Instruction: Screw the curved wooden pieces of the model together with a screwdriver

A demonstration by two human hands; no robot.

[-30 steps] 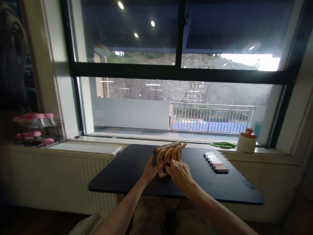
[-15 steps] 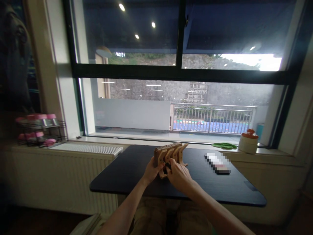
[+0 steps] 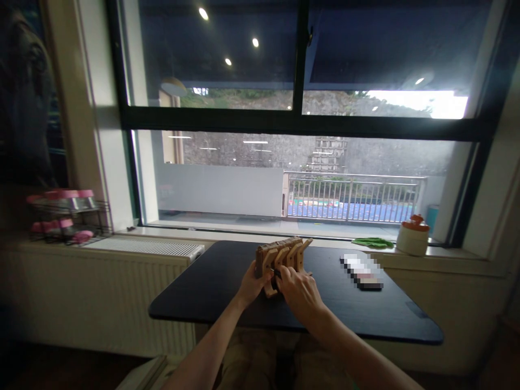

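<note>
A small wooden rack made of several slanted slats stands on the black table. My left hand grips its near left end, fingers curled around the wood. My right hand is closed in a pinch against the rack's front, on a small dark piece that I cannot make out. Both forearms reach in from the bottom of the view.
A flat blurred-out object lies on the table to the right. On the windowsill sit a green cloth and a white jar with an orange lid. A wire rack with pink-lidded jars stands at the left above a radiator.
Both hands stay on the wooden rack; my right hand has shifted slightly at its front. The view has drifted a little.
</note>
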